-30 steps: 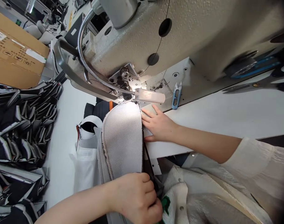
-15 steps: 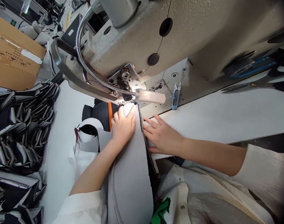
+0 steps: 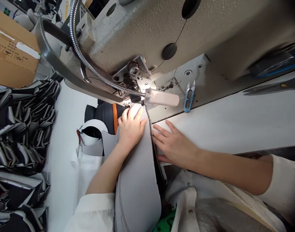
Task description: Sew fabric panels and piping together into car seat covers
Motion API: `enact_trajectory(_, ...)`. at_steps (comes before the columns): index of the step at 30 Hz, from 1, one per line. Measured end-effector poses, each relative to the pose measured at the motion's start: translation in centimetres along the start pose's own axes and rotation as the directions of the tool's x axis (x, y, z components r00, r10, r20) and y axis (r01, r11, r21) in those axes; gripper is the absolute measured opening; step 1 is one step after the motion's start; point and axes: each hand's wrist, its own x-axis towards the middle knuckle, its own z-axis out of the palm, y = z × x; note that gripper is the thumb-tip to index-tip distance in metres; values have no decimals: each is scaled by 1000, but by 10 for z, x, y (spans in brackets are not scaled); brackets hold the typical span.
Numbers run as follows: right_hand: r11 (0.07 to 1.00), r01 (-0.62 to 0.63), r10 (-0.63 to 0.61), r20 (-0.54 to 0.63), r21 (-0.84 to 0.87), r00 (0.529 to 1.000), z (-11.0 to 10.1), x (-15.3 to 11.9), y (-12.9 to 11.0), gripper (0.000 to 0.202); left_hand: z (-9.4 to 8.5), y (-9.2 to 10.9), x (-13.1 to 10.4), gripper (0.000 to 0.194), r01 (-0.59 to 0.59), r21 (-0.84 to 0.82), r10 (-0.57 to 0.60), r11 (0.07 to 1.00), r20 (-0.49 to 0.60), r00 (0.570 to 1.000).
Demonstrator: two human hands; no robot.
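A long grey fabric panel (image 3: 140, 180) runs from my lap up to the needle area of the sewing machine (image 3: 135, 87), where its tip sits in bright light. My left hand (image 3: 132, 127) rests on top of the panel just below the needle area, fingers spread. To the panel's right, my right hand (image 3: 173, 143) lies flat with its fingers apart, fingertips against the dark seam edge. Part of its lower fingers is hidden by that edge. Dark padded fabric with an orange stripe (image 3: 115, 117) is bunched left of the needle area. The needle itself is hidden.
Blue thread snips (image 3: 189, 96) lie on the machine bed, with large scissors (image 3: 270, 87) farther right. A lamp with a white head (image 3: 163, 97) hangs over the needle area. Stacked dark fabric pieces (image 3: 21, 129) and a cardboard box (image 3: 13, 54) stand at left.
The view has shifted nearer to the machine. Both hands keep nearly the same places on and beside the panel; no grip change shows.
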Motion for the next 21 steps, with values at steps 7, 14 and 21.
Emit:
enact_trajectory(7, 1000, -17, 17, 0, 18, 1000, -1, 0, -2, 56, 3, 5, -1, 46, 58, -14, -59, 998, -39, 998)
enact_trajectory(14, 1000, -14, 13, 18, 20, 1000, 0, -1, -1, 58, 3, 6, -1, 47, 54, 9, -54, 998, -46, 997)
enact_trajectory(21, 1000, -4, 3, 4, 15, 1000, 0, -2, 0, 57, 0, 6, 0, 47, 53, 4, -53, 999, -37, 998)
